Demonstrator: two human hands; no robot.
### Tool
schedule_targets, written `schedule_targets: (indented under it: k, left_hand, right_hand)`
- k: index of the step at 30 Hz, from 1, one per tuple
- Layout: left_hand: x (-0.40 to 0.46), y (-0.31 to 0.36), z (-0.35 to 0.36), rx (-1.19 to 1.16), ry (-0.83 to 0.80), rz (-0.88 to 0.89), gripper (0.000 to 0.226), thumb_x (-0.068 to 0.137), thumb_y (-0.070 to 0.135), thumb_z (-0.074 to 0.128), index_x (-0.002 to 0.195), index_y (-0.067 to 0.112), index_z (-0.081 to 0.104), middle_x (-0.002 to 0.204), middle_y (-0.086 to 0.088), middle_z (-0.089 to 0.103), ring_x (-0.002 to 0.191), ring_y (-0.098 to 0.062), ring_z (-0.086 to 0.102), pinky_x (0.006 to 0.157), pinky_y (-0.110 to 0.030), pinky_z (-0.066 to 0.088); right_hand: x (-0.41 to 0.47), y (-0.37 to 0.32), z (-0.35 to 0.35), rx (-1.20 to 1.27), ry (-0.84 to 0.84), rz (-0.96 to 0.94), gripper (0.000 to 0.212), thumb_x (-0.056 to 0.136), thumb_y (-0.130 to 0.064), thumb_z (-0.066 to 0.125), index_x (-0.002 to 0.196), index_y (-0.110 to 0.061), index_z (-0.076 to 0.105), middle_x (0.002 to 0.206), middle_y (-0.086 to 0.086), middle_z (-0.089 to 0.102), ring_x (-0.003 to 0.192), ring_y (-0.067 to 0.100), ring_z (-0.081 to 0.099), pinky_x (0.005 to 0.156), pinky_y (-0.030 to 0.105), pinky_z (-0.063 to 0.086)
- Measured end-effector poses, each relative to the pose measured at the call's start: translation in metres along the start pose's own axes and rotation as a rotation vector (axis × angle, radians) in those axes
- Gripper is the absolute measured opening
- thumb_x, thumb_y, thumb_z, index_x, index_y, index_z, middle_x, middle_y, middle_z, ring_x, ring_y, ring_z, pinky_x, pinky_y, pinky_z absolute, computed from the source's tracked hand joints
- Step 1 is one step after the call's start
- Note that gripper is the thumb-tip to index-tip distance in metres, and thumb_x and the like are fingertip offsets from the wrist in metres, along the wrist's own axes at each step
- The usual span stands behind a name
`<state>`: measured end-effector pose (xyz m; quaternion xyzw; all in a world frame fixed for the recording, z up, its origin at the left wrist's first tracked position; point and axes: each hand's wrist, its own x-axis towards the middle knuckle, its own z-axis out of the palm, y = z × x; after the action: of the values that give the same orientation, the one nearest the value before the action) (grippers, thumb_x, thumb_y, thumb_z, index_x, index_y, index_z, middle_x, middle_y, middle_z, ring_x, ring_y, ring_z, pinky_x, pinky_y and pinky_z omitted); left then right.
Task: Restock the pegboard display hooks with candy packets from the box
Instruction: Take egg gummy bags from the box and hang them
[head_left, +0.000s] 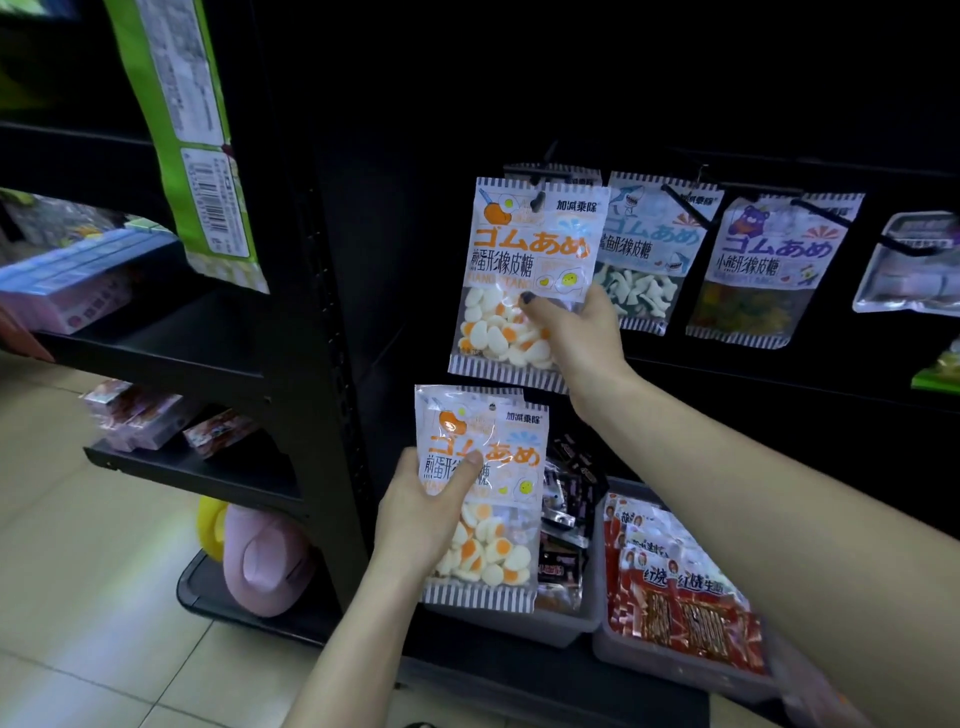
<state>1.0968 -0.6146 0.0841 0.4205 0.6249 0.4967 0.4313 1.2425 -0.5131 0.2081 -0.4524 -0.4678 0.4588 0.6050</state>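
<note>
An egg-shaped gummy packet (524, 244) with orange lettering hangs at the leftmost black hook (540, 179) of the dark pegboard. My right hand (576, 332) pinches its lower right side, thumb on the front. Lower down, my left hand (421, 514) grips a second identical egg gummy packet (498, 499) by its left edge, thumb across the print, held upright in front of the bins. To the right hang a shark gummy packet (649, 260) and a bear gummy packet (769, 265) on their own hooks.
A clear packet (909, 265) hangs at the far right. Grey bins (675, 670) below hold red snack packs (680, 587) and dark packets (566, 499). A black shelf unit (208, 353) with pink boxes stands left; a green bag (202, 130) hangs above it. Tiled floor lies at bottom left.
</note>
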Motion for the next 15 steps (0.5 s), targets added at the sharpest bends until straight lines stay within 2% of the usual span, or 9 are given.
schedule_targets:
  k: [2, 5, 10, 13, 15]
  left_hand:
    - [0.002, 0.000, -0.001, 0.002, -0.003, -0.004, 0.034, 0.090, 0.056, 0.073, 0.106, 0.028, 0.065, 0.097, 0.012, 0.078, 0.095, -0.009, 0.074, 0.091, -0.039, 0.060]
    - [0.007, -0.001, 0.000, 0.002, -0.012, -0.008, 0.035, 0.090, 0.059, 0.072, 0.106, 0.029, 0.064, 0.096, 0.013, 0.078, 0.094, -0.010, 0.075, 0.092, -0.043, 0.061]
    - [0.011, 0.002, 0.005, -0.026, -0.008, 0.019, 0.032, 0.090, 0.058, 0.072, 0.103, 0.030, 0.063, 0.093, 0.017, 0.077, 0.092, -0.007, 0.074, 0.089, -0.038, 0.060]
    - [0.014, 0.005, 0.009, -0.023, -0.026, 0.036, 0.027, 0.090, 0.060, 0.070, 0.100, 0.037, 0.060, 0.097, 0.017, 0.075, 0.094, -0.003, 0.070, 0.092, -0.039, 0.059]
    - [0.016, 0.006, 0.012, -0.030, -0.030, 0.046, 0.029, 0.090, 0.060, 0.071, 0.102, 0.035, 0.061, 0.098, 0.018, 0.075, 0.094, -0.003, 0.071, 0.093, -0.041, 0.059]
  right_hand:
    - [0.019, 0.005, -0.001, -0.031, 0.020, 0.015, 0.038, 0.095, -0.009, 0.071, 0.130, -0.010, 0.057, 0.118, 0.006, 0.073, 0.102, 0.019, 0.074, 0.068, 0.021, 0.060]
    - [0.052, 0.010, -0.002, -0.088, 0.009, 0.048, 0.041, 0.096, -0.013, 0.071, 0.133, -0.008, 0.055, 0.121, 0.009, 0.072, 0.101, 0.022, 0.074, 0.068, 0.026, 0.059]
    - [0.090, 0.014, -0.008, -0.235, 0.044, 0.056, 0.038, 0.095, -0.020, 0.074, 0.123, -0.010, 0.051, 0.126, 0.015, 0.067, 0.107, 0.028, 0.070, 0.093, 0.043, 0.059]
    - [0.100, 0.014, -0.008, -0.270, 0.039, 0.055, 0.038, 0.097, -0.019, 0.072, 0.127, -0.009, 0.050, 0.129, 0.015, 0.066, 0.113, 0.029, 0.068, 0.101, 0.045, 0.056]
    - [0.104, 0.014, -0.007, -0.314, 0.033, 0.049, 0.045, 0.098, -0.022, 0.070, 0.133, -0.005, 0.048, 0.131, 0.015, 0.063, 0.117, 0.029, 0.065, 0.105, 0.045, 0.053]
